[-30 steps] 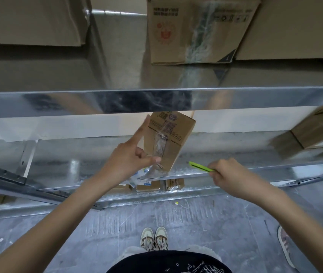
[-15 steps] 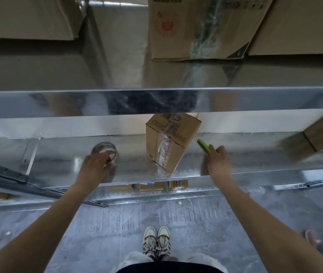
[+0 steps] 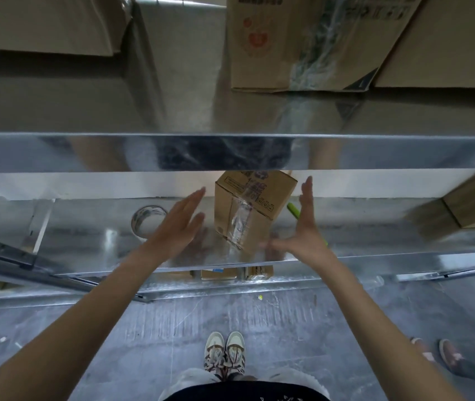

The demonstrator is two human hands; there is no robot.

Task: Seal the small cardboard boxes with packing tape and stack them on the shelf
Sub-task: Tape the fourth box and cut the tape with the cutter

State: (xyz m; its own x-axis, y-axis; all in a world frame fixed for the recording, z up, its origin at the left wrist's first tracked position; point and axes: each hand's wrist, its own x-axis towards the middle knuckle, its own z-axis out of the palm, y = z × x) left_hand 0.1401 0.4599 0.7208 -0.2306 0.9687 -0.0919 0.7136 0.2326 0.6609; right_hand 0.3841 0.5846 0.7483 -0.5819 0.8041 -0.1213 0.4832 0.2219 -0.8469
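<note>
A small cardboard box with clear tape down its seam stands on the middle metal shelf. My left hand hovers just left of it, fingers straight, holding nothing. On the box's right side my right hand is spread wide, thumb stretched toward the box's lower corner. Neither hand clearly touches the box. A roll of clear packing tape lies on the shelf left of my left hand. A green cutter lies on the shelf behind my right hand.
The upper shelf's front edge hangs over the box and carries large cartons. Another small box sits at the shelf's right end. Small boxes lie on the lowest level. Another person's shoes stand at the right.
My left hand let go of the box, set the tape roll down on the shelf and came back beside the box. My right hand laid the green cutter down and opened.
</note>
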